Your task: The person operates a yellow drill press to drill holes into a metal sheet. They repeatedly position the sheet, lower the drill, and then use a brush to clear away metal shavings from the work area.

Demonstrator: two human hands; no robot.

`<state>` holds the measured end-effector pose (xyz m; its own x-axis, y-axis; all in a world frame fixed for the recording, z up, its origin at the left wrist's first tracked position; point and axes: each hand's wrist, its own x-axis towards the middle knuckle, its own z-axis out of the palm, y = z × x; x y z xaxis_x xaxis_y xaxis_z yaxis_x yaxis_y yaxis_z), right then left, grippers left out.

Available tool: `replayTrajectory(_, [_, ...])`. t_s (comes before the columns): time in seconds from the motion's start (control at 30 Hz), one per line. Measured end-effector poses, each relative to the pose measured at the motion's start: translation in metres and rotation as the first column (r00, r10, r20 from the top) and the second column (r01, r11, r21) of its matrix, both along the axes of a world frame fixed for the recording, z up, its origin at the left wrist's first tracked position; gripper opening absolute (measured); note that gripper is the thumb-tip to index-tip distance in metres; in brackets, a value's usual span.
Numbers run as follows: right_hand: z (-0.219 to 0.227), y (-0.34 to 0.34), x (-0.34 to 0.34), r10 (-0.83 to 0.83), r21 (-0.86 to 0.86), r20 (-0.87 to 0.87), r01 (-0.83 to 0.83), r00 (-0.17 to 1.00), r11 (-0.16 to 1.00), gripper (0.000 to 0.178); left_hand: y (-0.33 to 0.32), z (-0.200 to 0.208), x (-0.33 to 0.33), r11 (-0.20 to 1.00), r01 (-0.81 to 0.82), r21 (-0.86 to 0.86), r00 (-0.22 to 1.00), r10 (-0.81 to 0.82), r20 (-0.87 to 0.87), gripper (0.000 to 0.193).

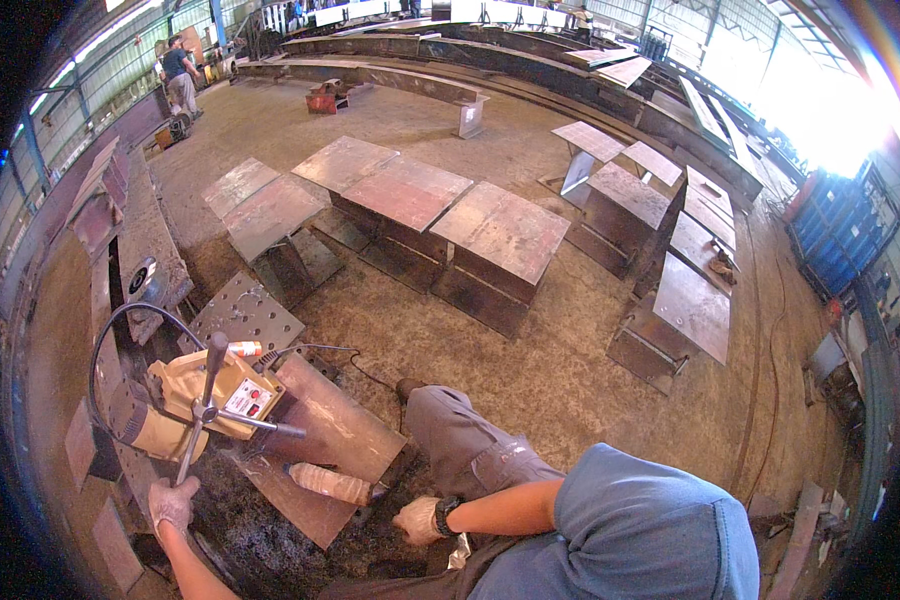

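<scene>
At the lower left, my left hand is wrapped round the end of a feed lever on a yellow magnetic drill. Three dark levers spread from the drill's hub, and a black cable loops over its left side. My right hand, with a dark watch at the wrist, is curled closed by my leg; nothing shows in its fingers. Between my hands a clear plastic bottle with brownish contents lies on a rusty steel beam. Beyond the drill is a steel plate with several round holes.
Short steel I-beam pieces stand across the floor ahead, with more at the right. A black cable trails beside my foot. Another person stands at the far left. A blue stack stands at the right.
</scene>
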<state>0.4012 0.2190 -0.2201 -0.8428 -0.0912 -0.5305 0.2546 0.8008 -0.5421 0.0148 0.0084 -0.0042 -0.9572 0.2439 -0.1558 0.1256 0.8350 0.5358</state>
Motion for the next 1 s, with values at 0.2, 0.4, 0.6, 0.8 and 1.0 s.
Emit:
replayTrajectory(0.2, [0.008, -0.005, -0.011, 0.015, -0.005, 0.015, -0.015, 1.000, 1.000, 0.040, -0.042, -0.019, -0.022, 0.993, -0.027, -0.113, 0.982, 0.005, -0.188, 0.051])
replayTrajectory(0.4, [0.031, 0.002, -0.011, -0.123, -0.071, -0.066, 0.118, 0.990, 0.990, 0.042, 0.020, 0.031, 0.015, 0.929, 0.047, -0.368, 0.994, -0.081, -0.077, 0.074])
replayTrajectory(0.6, [0.037, -0.017, -0.056, -0.301, 0.042, -0.561, 0.389, 0.771, 0.920, 0.056, -0.004, 0.024, -0.002, 0.921, 0.079, -0.381, 0.996, -0.089, -0.009, 0.083])
replayTrajectory(0.8, [0.018, -0.023, -0.142, -0.312, 0.189, -0.391, 0.407, 0.866, 0.894, 0.071, -0.015, 0.015, -0.004, 0.928, 0.077, -0.365, 0.995, -0.093, -0.025, 0.079])
replayTrajectory(1.0, [0.006, -0.028, -0.178, -0.270, 0.273, -0.162, 0.306, 0.949, 0.912, 0.091, -0.011, 0.017, -0.003, 0.932, 0.073, -0.355, 0.997, -0.078, 0.000, 0.079])
